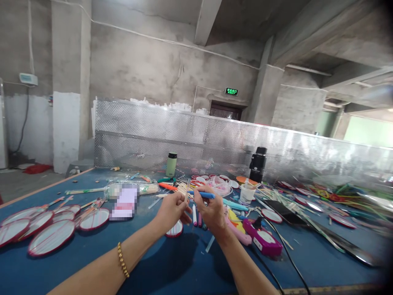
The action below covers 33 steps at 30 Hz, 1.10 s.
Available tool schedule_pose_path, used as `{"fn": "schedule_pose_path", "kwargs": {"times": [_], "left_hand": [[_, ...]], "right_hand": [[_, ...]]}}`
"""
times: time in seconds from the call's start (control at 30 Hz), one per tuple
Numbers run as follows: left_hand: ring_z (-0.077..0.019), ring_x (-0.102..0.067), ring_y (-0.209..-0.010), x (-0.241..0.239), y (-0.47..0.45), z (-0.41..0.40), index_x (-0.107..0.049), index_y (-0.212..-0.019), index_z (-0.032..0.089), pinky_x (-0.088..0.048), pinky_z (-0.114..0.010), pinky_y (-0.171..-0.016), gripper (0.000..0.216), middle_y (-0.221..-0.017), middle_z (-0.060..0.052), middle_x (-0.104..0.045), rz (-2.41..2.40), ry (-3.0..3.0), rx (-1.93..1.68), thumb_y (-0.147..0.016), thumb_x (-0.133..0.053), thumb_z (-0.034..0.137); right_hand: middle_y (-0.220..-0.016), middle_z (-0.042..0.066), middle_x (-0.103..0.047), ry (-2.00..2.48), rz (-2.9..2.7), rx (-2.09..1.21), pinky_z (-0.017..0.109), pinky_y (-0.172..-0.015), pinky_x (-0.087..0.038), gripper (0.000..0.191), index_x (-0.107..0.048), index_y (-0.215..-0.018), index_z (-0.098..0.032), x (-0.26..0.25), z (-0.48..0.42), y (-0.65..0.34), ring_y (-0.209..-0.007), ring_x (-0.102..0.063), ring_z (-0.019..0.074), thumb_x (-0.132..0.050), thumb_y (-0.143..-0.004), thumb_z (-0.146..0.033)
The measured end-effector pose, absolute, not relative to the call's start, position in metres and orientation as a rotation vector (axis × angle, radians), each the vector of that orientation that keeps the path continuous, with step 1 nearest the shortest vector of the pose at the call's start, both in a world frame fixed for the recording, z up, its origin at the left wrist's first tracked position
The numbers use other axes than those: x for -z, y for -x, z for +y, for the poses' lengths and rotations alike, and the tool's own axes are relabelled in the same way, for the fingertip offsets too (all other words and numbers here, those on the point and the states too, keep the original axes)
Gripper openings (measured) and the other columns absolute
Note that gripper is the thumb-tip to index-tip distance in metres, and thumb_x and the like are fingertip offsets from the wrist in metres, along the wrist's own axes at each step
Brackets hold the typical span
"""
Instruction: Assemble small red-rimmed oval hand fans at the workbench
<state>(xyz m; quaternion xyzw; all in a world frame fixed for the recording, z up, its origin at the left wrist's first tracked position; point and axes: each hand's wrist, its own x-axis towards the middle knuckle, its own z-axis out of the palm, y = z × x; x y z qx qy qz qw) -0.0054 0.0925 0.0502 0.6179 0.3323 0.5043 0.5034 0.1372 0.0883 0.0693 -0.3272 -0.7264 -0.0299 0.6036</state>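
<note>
Two hands are meeting above the blue table [172, 266] in your head view. Your left hand [173, 209] is pinching a thin pale stick [187, 191] upright, fingers closed narrowly on it, so its end is facing your right hand [211, 211], which is gripping a blue pen-like tool [202, 194] level. Below them a small red-rimmed fan [175, 230] is lying; more fans [50, 237] are sitting stacked at your left, clear of the hands

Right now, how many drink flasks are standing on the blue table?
2. A light green flask with a dark lid stands at the back centre by the perforated metal screen; a black flask stands to its right. Clutter may hide others.
</note>
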Motion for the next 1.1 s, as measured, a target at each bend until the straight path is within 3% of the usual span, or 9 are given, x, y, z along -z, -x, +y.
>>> {"fn": "schedule_pose_path", "kwargs": {"times": [0.47, 1.1], "left_hand": [[-0.0192, -0.068, -0.046, -0.0517, 0.0061, 0.0920, -0.050, -0.075, 0.018, -0.050, -0.026, -0.041, 0.012, -0.065, -0.005, -0.070, 0.809, -1.503, -1.220, -0.078, -0.060, 0.025], [-0.0195, -0.068, -0.047, -0.0529, 0.0061, 0.0894, -0.049, -0.076, 0.017, -0.051, -0.027, -0.042, 0.004, -0.065, -0.005, -0.069, 0.835, -1.525, -1.212, -0.079, -0.050, 0.015]], "right_hand": [[-0.066, -0.001, -0.057, 0.775, -1.692, 0.063, 0.022, -0.052, -0.040, 0.018, -0.060, -0.077, -0.018, -0.0688, 0.0876, -0.1375, -0.052, -0.048, 0.0098, -0.053, -0.089, -0.029], [-0.067, 0.000, -0.059, 0.780, -1.685, 0.071, 0.022, -0.053, -0.041, 0.017, -0.061, -0.077, -0.018, -0.0694, 0.0867, -0.1373, -0.055, -0.050, 0.0106, -0.053, -0.088, -0.027]]}}
